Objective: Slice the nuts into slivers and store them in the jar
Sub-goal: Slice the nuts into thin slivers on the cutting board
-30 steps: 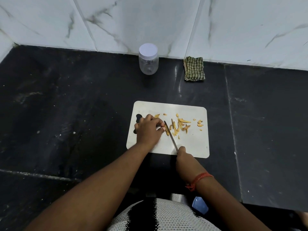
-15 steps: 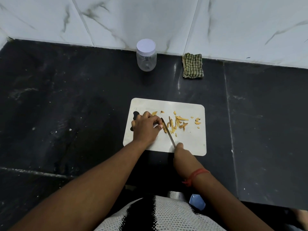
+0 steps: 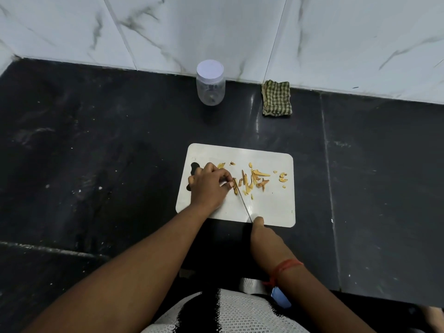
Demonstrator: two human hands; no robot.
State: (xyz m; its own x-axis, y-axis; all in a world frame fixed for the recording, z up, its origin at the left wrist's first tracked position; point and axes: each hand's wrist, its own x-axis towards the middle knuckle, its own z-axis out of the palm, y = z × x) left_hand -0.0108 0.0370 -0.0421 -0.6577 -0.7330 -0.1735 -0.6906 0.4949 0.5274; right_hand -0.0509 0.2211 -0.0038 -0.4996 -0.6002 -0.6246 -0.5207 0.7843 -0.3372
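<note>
Black counter, white board, nut slivers, knife

A black stone counter fills most of the view, glossy and flecked with pale specks and smudges. A thin seam runs front to back through its right part, and another pale line crosses the near left corner. Along the far edge rises a wall of large white marble tiles with grey veining and fine dark joints. A folded green checked cloth lies at the far edge, against the wall. Soft light glints off the counter near the cloth.
</note>
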